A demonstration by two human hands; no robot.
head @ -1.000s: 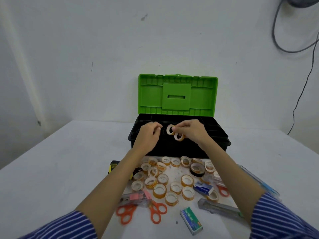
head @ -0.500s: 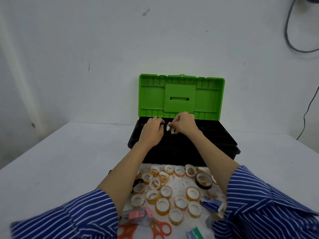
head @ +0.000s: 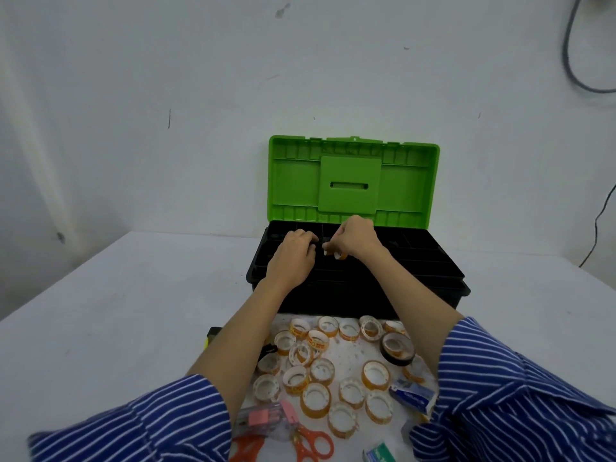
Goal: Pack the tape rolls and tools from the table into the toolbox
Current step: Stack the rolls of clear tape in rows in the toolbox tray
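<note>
Packing judged to be at an early stage: most items lie on the table (head: 100,328), in front of the toolbox (head: 360,291). Left to pack: a loose cluster of small clear tape rolls (head: 315,400) with orange cores, one larger black tape roll (head: 398,350), orange-handled scissors (head: 313,445), a pink-and-clear item (head: 263,420), a blue-and-white box (head: 413,395) and a green box (head: 380,456) at the bottom edge. Toolbox stands open, green lid (head: 353,181) upright at the back, black tray divided into compartments. Compartments read as dark throughout; contents cannot be made out from this angle, so possibly some rolls are already inside. Both hands are over the tray's middle rear compartments. Right hand (head: 355,240) is closed around a small tape roll (head: 340,255), its edge showing below the fingers. Left hand (head: 295,253) is curled, knuckles up, touching or just beside the right; cannot tell whether it holds anything. Current step, by judgement: seating the held roll into a compartment.
</note>
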